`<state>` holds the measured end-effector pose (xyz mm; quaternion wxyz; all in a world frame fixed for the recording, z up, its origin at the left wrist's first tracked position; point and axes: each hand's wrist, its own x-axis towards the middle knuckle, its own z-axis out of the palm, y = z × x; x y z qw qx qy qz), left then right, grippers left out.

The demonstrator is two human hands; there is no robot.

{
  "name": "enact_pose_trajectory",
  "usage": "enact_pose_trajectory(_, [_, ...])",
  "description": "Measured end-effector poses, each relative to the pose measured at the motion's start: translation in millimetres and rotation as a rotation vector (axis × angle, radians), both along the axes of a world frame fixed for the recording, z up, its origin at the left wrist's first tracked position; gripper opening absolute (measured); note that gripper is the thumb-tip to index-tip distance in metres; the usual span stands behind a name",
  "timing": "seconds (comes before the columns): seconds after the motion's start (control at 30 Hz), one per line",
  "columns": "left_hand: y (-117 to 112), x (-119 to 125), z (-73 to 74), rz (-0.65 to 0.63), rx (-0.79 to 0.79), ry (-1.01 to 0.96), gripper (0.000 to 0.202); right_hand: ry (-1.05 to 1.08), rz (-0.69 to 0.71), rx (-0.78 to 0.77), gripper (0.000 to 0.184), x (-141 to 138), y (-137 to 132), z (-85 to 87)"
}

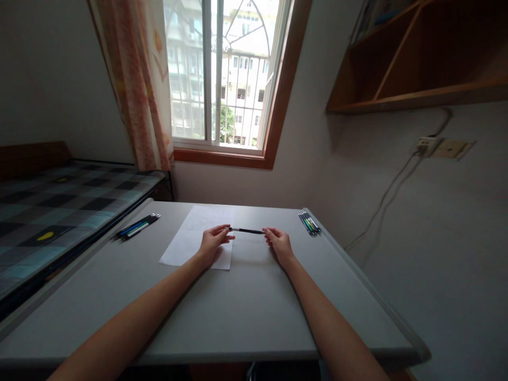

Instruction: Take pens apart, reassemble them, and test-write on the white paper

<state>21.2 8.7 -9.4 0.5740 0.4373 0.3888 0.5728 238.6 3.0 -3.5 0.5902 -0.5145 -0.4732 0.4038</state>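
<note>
A black pen (pixel 246 230) over a grey surface (pixel 246 312) and white paper (pixel 186 243) — the bed (pixel 55 196) checked in black, grey and pale blue.

A black pen (pixel 246 230) lies level over the desk (pixel 238 312), the left grip (pixel 212 241) pinching its nine o'clock end and the right grip (pixel 278 242) its three o'clock end. A paper sheet (pixel 186 246) lies under the left grip. A pen bundle (pixel 137 226) rests at nine o'clock of the sheet, and a second bundle (pixel 309 223) at two o'clock of the right grip.

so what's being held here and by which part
A dark pen, by its two ends: the left hand pinches one end, the right hand the other.
</note>
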Motion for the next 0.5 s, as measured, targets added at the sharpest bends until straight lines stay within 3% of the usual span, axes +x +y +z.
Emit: enact_pose_trajectory(0.5, [0.1, -0.4, -0.5, 0.004, -0.004, -0.024, 0.041, -0.028, 0.064, 0.009, 0.038, 1.6, 0.1, -2.6])
